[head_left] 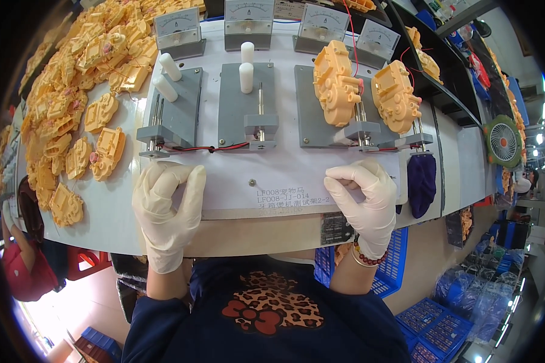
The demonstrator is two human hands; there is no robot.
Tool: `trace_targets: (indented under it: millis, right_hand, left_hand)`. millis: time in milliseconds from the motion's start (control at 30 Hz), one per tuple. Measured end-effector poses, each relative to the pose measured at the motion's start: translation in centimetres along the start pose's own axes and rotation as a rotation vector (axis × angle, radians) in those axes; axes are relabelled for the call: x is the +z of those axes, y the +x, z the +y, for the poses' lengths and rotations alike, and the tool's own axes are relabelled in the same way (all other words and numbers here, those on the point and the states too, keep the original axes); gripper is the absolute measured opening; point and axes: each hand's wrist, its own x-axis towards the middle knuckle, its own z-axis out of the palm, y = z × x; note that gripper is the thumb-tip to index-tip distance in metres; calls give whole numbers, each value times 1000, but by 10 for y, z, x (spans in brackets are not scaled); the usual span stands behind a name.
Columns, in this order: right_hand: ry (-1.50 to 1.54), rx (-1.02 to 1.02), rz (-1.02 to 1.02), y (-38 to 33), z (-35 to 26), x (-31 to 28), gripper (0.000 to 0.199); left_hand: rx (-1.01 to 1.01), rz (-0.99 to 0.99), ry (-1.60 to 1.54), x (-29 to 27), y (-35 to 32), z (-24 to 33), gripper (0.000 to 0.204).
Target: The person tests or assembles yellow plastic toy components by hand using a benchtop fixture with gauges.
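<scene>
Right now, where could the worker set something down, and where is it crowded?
Free: the white board between the left hand and right hand, apart from a small screw; the white tabletop between the purple cloth and green fan. Crowded: the far left, heaped with yellow housings, and the board's far side, filled by gray fixtures and meters.

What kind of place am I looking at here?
Probably a factory assembly or testing workshop: a big heap of matching yellow plastic housings, a row of dial meters behind grey fixtures, and blue crates suggest batch work.
</scene>
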Motion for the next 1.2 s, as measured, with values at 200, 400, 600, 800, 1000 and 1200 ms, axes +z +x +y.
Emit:
trace_targets:
  millis: [200,400,600,800,1000,1200]
  right_hand:
    - [3,-2,-3,2,-1,0,15]
    - [-11,-24,0,1,1,1,15]
    - [19,72,3,4,-2,1,14]
    - [42,82,-22,7,-4,-3,15]
    - [55,96,-19,6,-4,-1,14]
    - [33,91,-20,5,-3,-1,13]
  left_hand:
    - [10,-7,4,0,1,0,11]
    - [15,-8,8,0,1,1,11]
    - [13,-23,-8,0,2,1,11]
    - [6,-13,5,0,1,-1,11]
    - [48,0,16,0,2,0,11]
    - [31,3,8,1,1,0,11]
